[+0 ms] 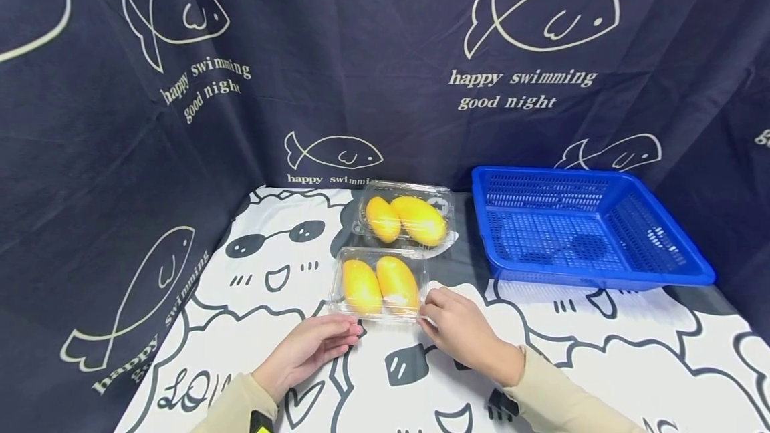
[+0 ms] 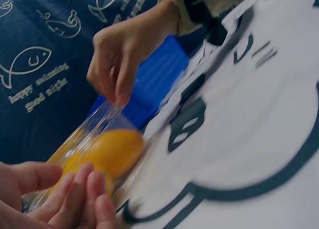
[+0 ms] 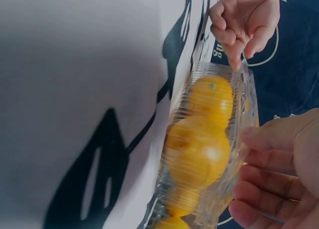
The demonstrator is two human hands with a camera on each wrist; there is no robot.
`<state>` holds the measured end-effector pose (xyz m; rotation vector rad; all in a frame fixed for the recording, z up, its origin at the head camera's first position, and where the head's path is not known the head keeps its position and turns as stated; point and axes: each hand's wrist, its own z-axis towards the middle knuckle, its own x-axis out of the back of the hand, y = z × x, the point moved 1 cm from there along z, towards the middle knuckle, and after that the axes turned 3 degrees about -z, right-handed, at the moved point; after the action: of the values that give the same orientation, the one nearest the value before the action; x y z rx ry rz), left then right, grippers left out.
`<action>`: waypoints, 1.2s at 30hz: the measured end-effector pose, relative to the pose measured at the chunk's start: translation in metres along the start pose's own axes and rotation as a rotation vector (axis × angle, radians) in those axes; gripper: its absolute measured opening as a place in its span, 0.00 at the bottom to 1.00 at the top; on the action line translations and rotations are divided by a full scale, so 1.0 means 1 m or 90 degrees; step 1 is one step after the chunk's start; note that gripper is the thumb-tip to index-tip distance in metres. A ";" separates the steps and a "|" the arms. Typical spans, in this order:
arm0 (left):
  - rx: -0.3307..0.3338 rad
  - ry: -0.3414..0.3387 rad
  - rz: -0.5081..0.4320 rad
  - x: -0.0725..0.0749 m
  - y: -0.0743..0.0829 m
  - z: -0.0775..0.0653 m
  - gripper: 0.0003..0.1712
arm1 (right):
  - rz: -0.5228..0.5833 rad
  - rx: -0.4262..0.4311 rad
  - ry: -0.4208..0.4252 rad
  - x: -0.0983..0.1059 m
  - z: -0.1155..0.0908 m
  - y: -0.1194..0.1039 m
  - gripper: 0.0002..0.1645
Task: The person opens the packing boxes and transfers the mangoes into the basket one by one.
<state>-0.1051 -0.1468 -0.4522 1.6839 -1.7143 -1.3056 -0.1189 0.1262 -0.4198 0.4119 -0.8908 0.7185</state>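
Note:
Two yellow mangoes [image 1: 397, 284] lie side by side in a clear plastic fruit box [image 1: 335, 286] on the table. At the box's near right corner my right hand [image 1: 460, 327] pinches the rim between thumb and fingers. My left hand [image 1: 313, 351] is at the near left corner, fingers loosely bent and fingertips against the rim. The left wrist view shows the right hand [image 2: 132, 52] on the rim beyond the mangoes [image 2: 115, 150]. In the right wrist view, the left hand [image 3: 249, 19] reaches the far end of the box [image 3: 249, 97].
Just behind stands a second clear box [image 1: 442, 194] with two more mangoes [image 1: 419, 220]. A blue perforated plastic basket [image 1: 601, 279] sits at the back right. Dark fish-print cloth [image 1: 391, 85] hangs behind and at the sides; a cartoon-print cloth [image 1: 259, 326] covers the table.

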 end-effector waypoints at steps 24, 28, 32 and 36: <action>-0.010 0.058 -0.103 -0.059 -0.014 0.020 0.17 | -0.023 0.063 -0.001 0.001 0.002 0.004 0.10; -0.011 0.059 -0.099 -0.065 -0.015 0.023 0.17 | -0.026 0.063 0.002 0.002 0.002 0.004 0.10; -0.020 0.057 -0.101 -0.070 -0.018 0.024 0.18 | -0.027 0.060 -0.003 0.001 0.001 0.003 0.10; -0.022 0.062 -0.096 -0.075 -0.021 0.026 0.18 | -0.026 0.055 -0.001 0.000 0.001 0.001 0.11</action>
<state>-0.1008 -0.0650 -0.4579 1.8555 -1.5271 -1.2874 -0.1204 0.1268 -0.4196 0.5062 -0.8517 0.7216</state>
